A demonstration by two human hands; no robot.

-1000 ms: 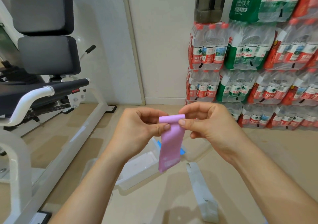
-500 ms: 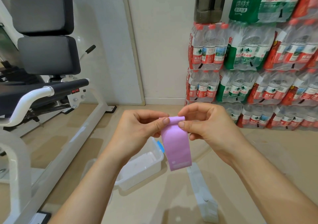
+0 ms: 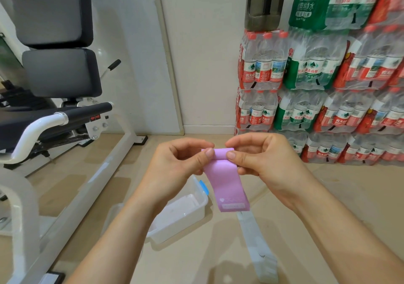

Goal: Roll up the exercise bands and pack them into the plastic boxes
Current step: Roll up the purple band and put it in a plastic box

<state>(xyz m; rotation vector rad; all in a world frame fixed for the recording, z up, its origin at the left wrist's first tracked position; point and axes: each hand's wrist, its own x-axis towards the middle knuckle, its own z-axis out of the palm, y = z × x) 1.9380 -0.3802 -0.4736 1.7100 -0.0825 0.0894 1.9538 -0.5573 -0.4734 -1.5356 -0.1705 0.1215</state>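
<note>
A pink exercise band (image 3: 225, 183) hangs in front of me, its top end rolled into a small coil. My left hand (image 3: 177, 163) pinches the coil's left side between thumb and fingers. My right hand (image 3: 260, 159) pinches its right side the same way. The band's loose tail hangs down and swings toward the right. Below my hands a clear plastic box (image 3: 181, 216) with a blue latch sits open on the floor. A pale grey-white band (image 3: 255, 248) lies flat on the floor to the box's right.
A white-framed exercise machine (image 3: 54, 117) with black pads fills the left side. Stacked shrink-wrapped packs of water bottles (image 3: 323, 87) line the right wall. Beige floor (image 3: 349, 196) spreads around the box.
The rolled top has grown slightly and the hanging tail is shorter. The tail has swung from the left toward the right, uncovering the box's blue latch.
</note>
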